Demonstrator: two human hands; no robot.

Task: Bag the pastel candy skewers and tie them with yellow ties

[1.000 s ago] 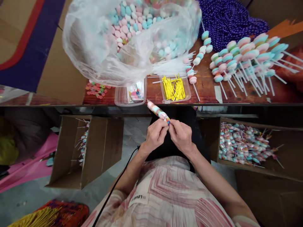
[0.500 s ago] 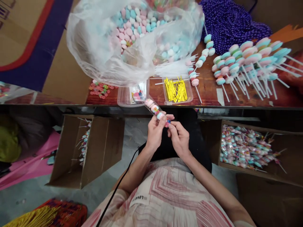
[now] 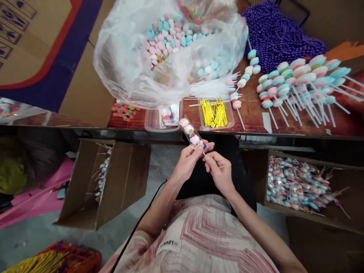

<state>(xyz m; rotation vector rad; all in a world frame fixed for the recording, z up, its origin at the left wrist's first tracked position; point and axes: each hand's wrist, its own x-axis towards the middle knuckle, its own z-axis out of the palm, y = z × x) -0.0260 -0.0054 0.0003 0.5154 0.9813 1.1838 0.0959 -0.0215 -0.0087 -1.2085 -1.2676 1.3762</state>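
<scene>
Between my hands, just off the table's front edge, is a candy skewer of pink, white and blue round sweets inside a clear printed bag. My left hand is closed around the lower part of the bag, thumb on top. My right hand pinches the white stick at the bag's lower end. Close beyond them stand a clear tray of gold twist ties and a clear tray of printed bags.
A large plastic bag of loose candies lies on the table. Unwrapped candy skewers are piled at right, below purple cord. Cardboard boxes with wrapped skewers stand on both sides, left and right.
The white stick now shows between my right fingertips, below the bag. My left hand still holds the bagged skewer. The whole view has shifted slightly.
</scene>
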